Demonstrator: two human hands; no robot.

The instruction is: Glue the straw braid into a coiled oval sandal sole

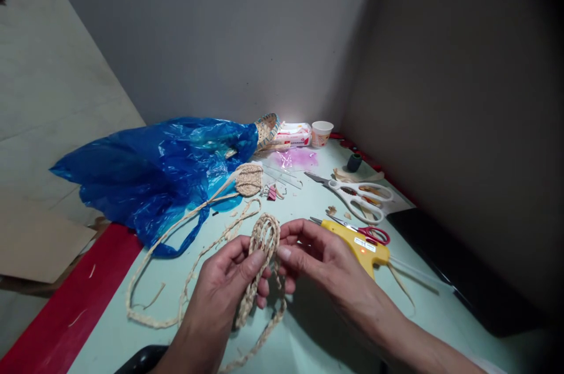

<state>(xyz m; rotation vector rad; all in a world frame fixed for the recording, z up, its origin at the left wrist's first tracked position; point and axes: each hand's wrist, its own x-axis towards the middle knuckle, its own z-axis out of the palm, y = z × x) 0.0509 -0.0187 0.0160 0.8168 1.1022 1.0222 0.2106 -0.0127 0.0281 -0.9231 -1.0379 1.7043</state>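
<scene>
Above the near part of the mint counter (118,327), the left hand (233,274) is clamped on a looped bundle of braided straw cord (265,226). The right hand (324,262) curls at its right side; whether those fingers pinch it, I cannot tell. Toward the right edge lie a yellow glue gun (370,254), then red-handled scissors (377,235) and white-handled scissors (352,199). Beyond, a blue plastic bag (150,168) spreads over the left edge; a paper cup (321,135) stands near the far edge.
</scene>
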